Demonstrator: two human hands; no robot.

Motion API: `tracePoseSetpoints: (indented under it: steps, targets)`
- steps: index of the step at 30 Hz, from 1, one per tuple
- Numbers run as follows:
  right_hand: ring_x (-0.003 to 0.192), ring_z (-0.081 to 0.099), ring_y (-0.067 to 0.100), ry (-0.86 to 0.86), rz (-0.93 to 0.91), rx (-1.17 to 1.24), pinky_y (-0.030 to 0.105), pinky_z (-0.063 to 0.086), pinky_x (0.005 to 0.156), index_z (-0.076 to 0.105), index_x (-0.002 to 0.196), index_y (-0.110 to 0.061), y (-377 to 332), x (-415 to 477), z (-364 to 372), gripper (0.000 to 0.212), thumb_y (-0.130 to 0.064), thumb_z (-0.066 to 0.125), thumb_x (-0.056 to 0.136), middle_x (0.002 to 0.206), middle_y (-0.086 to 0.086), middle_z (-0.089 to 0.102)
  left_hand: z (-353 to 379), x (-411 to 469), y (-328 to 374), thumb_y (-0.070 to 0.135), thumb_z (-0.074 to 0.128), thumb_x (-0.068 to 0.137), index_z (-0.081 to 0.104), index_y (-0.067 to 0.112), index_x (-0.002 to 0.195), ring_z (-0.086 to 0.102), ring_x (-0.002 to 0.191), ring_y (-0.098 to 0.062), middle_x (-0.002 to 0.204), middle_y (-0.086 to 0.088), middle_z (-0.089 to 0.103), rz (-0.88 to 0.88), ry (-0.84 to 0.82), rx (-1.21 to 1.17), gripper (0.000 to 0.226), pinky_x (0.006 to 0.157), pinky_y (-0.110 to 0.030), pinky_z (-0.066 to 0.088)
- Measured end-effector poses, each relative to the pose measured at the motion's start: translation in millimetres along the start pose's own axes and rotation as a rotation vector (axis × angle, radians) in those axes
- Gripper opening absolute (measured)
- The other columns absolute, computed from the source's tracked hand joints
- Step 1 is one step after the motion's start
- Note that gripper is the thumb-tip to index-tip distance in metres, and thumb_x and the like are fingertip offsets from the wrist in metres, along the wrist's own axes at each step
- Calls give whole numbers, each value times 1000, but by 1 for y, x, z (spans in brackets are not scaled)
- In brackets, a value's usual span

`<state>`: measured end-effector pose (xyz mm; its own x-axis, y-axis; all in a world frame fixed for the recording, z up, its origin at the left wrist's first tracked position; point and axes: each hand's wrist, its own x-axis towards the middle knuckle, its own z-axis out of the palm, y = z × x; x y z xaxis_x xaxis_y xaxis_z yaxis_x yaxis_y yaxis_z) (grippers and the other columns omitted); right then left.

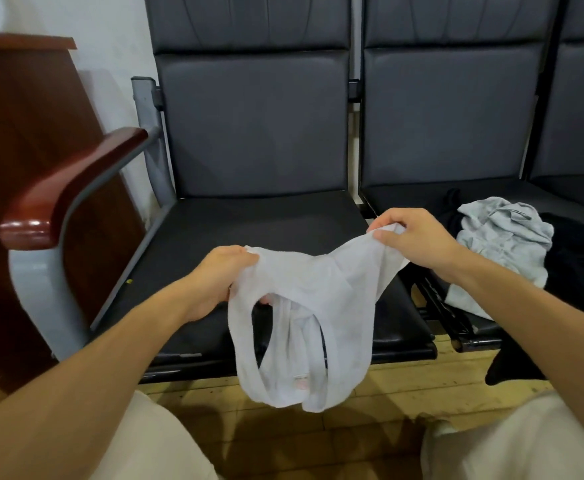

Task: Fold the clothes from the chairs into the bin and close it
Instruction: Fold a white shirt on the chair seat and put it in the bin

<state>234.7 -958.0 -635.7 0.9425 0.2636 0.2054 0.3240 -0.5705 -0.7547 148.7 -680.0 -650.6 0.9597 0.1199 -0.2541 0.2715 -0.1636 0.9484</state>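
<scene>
Your left grip (224,275) and right grip (415,237) both pinch one edge of the white tank top (318,306), which hangs between and below them in the middle of the frame, in front of the left chair seat (249,223). The held edge rises from centre toward the right, so the right grip is the higher one and the nearer to the grey garment (505,233) on the next chair. The long axis of the top runs downward, its shoulder straps pointing to the floor at lower centre, so I judge that you must lay it back onto the seat.
</scene>
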Motion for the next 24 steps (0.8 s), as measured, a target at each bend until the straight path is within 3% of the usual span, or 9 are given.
tracePoseSetpoints:
  steps: [3,6,9,12,15,17,21,24]
  targets:
    - [98,58,12,-64,48,-117,22,42,74,71,87,-20,0,-4,-4,13,-15,60,90,99,-6,67,5,-13,-1,18,53,98,63,5,116,70,96,-30,110,-16,70,-64,-246,74,24,87,-46,56]
    - [99,61,16,-234,70,-364,26,47,83,68,81,-23,2,-11,-6,13,-22,60,91,99,-4,68,14,-23,-1,25,53,99,60,3,122,64,111,-28,119,-12,67,-113,-516,223,33,97,-42,52]
    - [91,59,14,-435,65,-632,27,46,82,65,79,-25,1,-19,-2,17,-33,59,93,91,-9,64,22,-27,-2,33,46,101,62,4,123,65,108,-25,117,-11,69,-153,-644,392,39,98,-36,51]
    - [91,58,12,-521,62,-692,28,47,85,62,81,-29,1,-23,2,11,-31,60,92,93,-11,63,19,-23,-3,31,43,103,68,7,112,70,96,-22,104,-8,73,-152,-486,522,36,83,-29,56]
    - [99,59,14,-497,0,-646,25,47,86,63,83,-29,4,-21,5,8,-24,64,89,97,-10,63,8,-9,-7,20,49,97,71,5,99,70,72,-21,87,-9,75,-153,-146,430,26,62,-27,52]
    - [96,58,13,-488,-48,-617,20,44,80,62,84,-29,2,-19,9,10,-21,64,89,94,-11,62,-2,3,-12,15,47,95,68,7,96,66,64,-20,80,-9,72,-125,71,508,22,58,-27,48]
    - [79,56,5,-586,-37,-619,14,39,66,62,85,-29,0,-14,19,6,-26,64,89,84,-18,57,-19,20,-28,18,47,93,59,7,108,64,88,-27,100,-13,64,-193,251,791,22,66,-31,46]
    - [82,54,5,-660,10,-668,17,39,70,62,88,-30,3,-7,24,5,-34,64,90,84,-20,55,-25,32,-36,31,52,91,57,0,123,58,111,-37,123,-23,58,-277,240,818,44,82,-39,50]
